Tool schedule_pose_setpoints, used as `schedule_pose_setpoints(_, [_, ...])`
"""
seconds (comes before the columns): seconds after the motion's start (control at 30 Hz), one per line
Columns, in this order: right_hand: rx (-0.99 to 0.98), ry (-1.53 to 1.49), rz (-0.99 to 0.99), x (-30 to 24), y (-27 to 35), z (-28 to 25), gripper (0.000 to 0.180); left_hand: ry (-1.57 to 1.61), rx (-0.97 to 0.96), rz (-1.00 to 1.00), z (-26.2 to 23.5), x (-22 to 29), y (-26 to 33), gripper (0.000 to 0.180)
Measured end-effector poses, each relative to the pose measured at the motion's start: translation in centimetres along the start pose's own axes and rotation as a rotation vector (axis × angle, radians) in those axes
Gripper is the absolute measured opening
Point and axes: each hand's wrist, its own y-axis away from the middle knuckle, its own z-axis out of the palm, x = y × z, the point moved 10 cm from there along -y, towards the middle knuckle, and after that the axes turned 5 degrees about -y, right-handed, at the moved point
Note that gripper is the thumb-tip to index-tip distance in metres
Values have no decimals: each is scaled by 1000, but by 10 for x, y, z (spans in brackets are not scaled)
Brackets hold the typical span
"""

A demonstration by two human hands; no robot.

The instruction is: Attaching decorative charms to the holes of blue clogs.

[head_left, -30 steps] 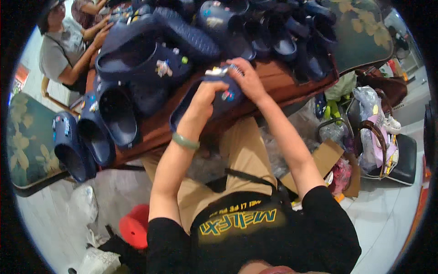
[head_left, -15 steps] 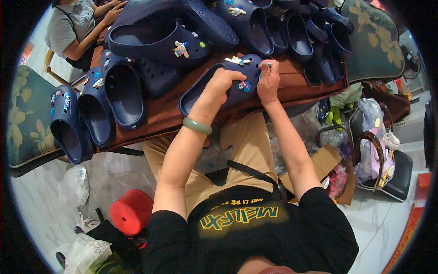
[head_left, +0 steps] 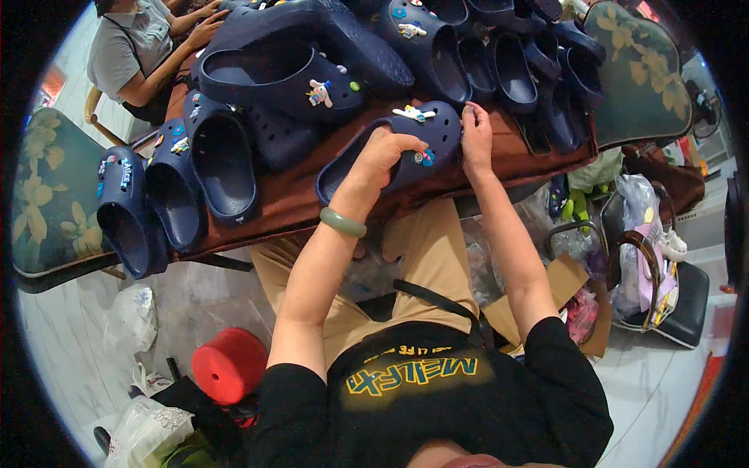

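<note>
Pinching navy clog (head_left: 441, 134) by opening rim with left hand (head_left: 378, 158); cannot tell any pinch in right hand (head_left: 477, 142). Probably light, springy; best held there.

A clog (head_left: 443, 132) sits at the desk's (head_left: 290, 191) near edge, other clogs (head_left: 511, 74) behind it and to its left; chairs (head_left: 633, 78) stand at both ends.

Navy clog (head_left: 441, 139), white charm (head_left: 413, 115), brown cloth (head_left: 275, 204), grey-green bangle (head_left: 342, 222), leaf-patterned green chair (head_left: 638, 78)
</note>
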Motion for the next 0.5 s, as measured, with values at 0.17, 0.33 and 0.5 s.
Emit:
schedule_pose_setpoints(0.17, [-46,406,-477,-86,5,9,31,29,-21,8,0,0,3,45])
schedule_pose_setpoints(0.33, [-1002,673,-791,-112,80,121,31,35,-18,38,-9,0,6,30])
schedule_pose_setpoints(0.5, [-898,676,-816,-98,60,133,22,-11,40,3,-9,0,2,23])
